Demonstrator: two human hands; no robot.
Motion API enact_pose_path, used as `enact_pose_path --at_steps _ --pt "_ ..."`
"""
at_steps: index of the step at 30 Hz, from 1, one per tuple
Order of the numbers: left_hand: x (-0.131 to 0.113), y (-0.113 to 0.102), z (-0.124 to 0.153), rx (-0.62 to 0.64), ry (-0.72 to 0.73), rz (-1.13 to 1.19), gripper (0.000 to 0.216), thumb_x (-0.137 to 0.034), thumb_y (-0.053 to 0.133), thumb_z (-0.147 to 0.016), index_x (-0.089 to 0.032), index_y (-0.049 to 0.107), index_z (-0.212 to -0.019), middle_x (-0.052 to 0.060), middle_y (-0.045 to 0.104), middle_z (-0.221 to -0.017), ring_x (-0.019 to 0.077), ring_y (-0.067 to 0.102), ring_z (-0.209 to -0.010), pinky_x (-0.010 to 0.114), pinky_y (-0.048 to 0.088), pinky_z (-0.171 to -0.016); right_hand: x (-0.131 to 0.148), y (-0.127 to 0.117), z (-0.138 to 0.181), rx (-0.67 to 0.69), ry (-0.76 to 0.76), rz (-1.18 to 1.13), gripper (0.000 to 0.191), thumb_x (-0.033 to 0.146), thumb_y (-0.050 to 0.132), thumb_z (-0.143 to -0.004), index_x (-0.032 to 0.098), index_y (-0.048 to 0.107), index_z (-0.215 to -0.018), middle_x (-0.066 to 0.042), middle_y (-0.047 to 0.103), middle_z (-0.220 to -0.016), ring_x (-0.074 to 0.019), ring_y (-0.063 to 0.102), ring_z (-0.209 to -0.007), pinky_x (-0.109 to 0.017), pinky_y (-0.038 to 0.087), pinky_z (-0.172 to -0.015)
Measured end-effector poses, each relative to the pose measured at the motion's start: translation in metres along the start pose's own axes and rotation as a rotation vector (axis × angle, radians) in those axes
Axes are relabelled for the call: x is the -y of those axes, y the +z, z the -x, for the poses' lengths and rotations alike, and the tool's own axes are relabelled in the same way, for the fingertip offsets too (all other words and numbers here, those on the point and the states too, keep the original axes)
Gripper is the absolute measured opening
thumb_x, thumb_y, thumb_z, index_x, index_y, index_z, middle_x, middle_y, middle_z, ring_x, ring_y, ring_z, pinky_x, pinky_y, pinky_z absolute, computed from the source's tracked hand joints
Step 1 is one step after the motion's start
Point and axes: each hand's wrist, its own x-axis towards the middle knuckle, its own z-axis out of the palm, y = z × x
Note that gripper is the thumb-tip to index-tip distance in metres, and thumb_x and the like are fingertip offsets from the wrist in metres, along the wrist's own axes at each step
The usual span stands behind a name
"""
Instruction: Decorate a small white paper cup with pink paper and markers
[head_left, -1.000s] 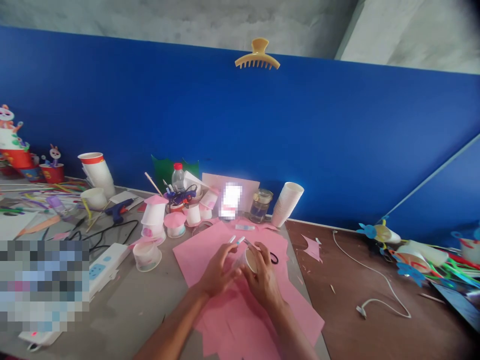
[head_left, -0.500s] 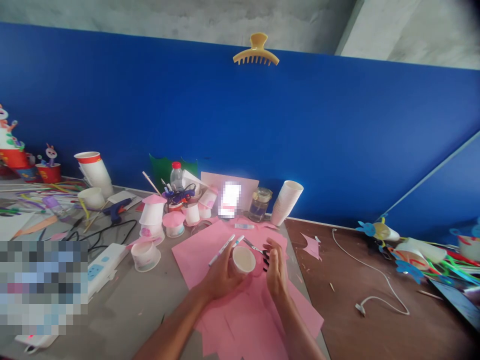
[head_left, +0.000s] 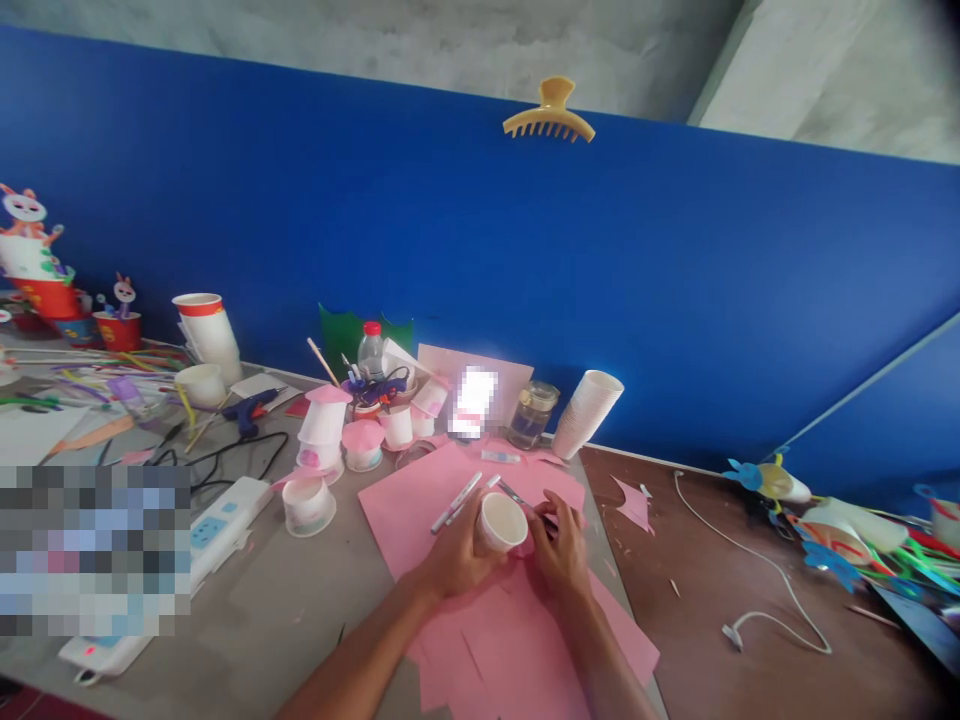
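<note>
My left hand [head_left: 454, 553] is wrapped round a small white paper cup [head_left: 501, 523], holding it with its mouth facing up over sheets of pink paper [head_left: 487, 620]. My right hand [head_left: 561, 545] lies just right of the cup, fingers curled down on the pink paper by the black handles of a pair of scissors [head_left: 525, 500]; what it grips is unclear. Two white pens [head_left: 457, 502] lie on the paper just beyond my left hand.
Behind stand cup-and-pink-paper mushroom figures [head_left: 324, 428], a water bottle [head_left: 370, 352], a glass jar [head_left: 531, 414] and a stack of white cups [head_left: 586, 413]. A glue gun [head_left: 251, 408] and power strip [head_left: 221, 517] lie left. A white cable [head_left: 757, 580] crosses the brown table right.
The cup passed from between both hands into my left hand alone. My right hand opened beside it, then came down onto the paper by the scissors. The camera view shifted slightly.
</note>
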Motion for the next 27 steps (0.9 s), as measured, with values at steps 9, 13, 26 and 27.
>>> enact_pose_path --at_steps 9,13,26,27 --pt "-0.004 -0.002 -0.004 -0.137 -0.042 0.043 0.074 -0.02 0.063 -0.074 -0.02 0.029 -0.139 0.014 0.047 -0.136 0.0268 0.043 -0.126 0.046 0.033 -0.107 -0.001 0.01 0.003 -0.04 -0.051 0.129 0.032 0.03 0.046 -0.083 0.015 0.057 -0.108 -0.003 0.063 -0.068 -0.0206 0.057 -0.065 -0.036 0.047 -0.066" --pt "0.001 -0.001 -0.004 -0.15 -0.028 0.029 0.074 -0.015 0.059 -0.075 -0.02 0.026 -0.141 0.013 0.047 -0.135 0.0244 0.043 -0.126 0.044 0.032 -0.107 -0.001 0.009 0.001 -0.05 -0.065 0.14 0.031 0.028 0.047 -0.081 0.015 0.058 -0.106 0.0 0.062 -0.062 -0.0177 0.057 -0.057 -0.032 0.047 -0.062" --pt "-0.001 -0.01 -0.012 -0.232 -0.059 -0.037 0.075 0.0 0.051 -0.065 -0.021 0.036 -0.136 0.008 0.059 -0.119 0.0238 0.049 -0.117 0.044 0.034 -0.104 -0.004 0.011 0.0 -0.086 -0.128 0.198 0.028 0.027 0.045 -0.081 0.016 0.059 -0.103 0.0 0.065 -0.064 -0.0176 0.06 -0.059 -0.039 0.046 -0.077" --pt "0.002 -0.011 -0.012 -0.241 -0.059 -0.046 0.075 -0.001 0.051 -0.065 -0.021 0.037 -0.136 0.008 0.059 -0.118 0.0239 0.05 -0.116 0.044 0.036 -0.103 -0.004 0.01 0.0 -0.082 -0.124 0.201 0.029 0.027 0.046 -0.081 0.016 0.059 -0.103 -0.001 0.065 -0.064 -0.0181 0.06 -0.06 -0.039 0.046 -0.078"
